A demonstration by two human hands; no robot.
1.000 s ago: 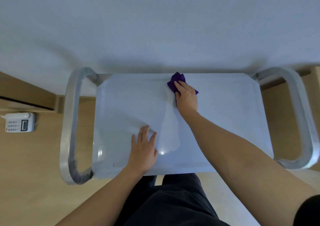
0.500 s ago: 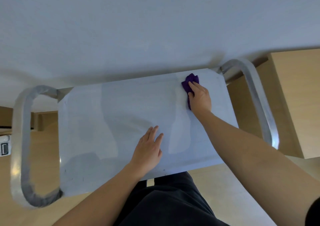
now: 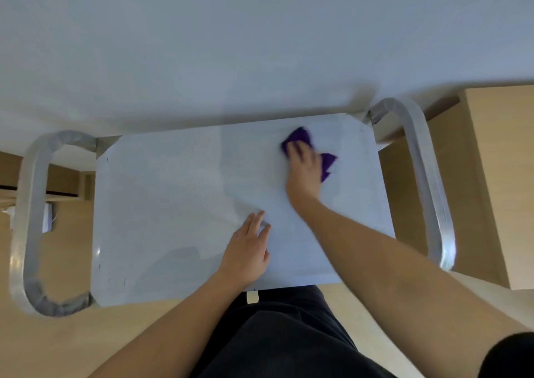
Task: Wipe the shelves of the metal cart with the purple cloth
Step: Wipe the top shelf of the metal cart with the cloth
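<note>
- A metal cart [image 3: 173, 204] filled the middle of the head view, seen from above, with a looped tubular handle [image 3: 29, 218] at its 9 o'clock end.
- The left hand [image 3: 248, 250] lay flat, palm down, on the cart's top shelf [image 3: 161, 192] toward 6 o'clock, fingers spread slightly and pointing to 12 o'clock, holding nothing.
- The right hand [image 3: 303, 169] rested toward 1 o'clock on the shelf, blurred, fingers fairly flat and pressing down on the purple cloth [image 3: 328, 162].
- The cloth lay bunched under that hand, showing past the fingertips at 12 o'clock and out beside the hand at 3 o'clock.
- A second looped handle [image 3: 427, 181] stood at the cart's 3 o'clock end.
- A wooden cabinet [image 3: 502, 175] stood just beyond that handle, at the far right.
</note>
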